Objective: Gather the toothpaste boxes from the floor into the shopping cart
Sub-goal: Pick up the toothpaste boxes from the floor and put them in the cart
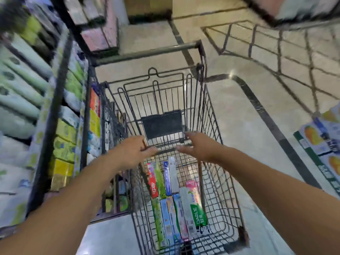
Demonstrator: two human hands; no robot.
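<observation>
Several colourful cardboard toothpaste boxes already lie in the grey wire shopping cart; no boxes show on the beige tiled floor. Both hands, left and right, reach empty, fingers loosely extended.

A wire cart stands on a pale tiled floor with dark lines. Both arms reach forward over the basket. The left hand and the right hand are above the middle of the cart, fingers mostly straight, holding nothing; the picture is blurred there. Just beyond the fingertips is the dark child-seat flap. On the bottom of the basket lie several toothpaste boxes side by side, lengthwise; one is red, some are blue, one green box reads DARLIE. At the left, close beside the cart, is a shelf full of boxes. At the right edge are cartons with fruit pictures.
</observation>
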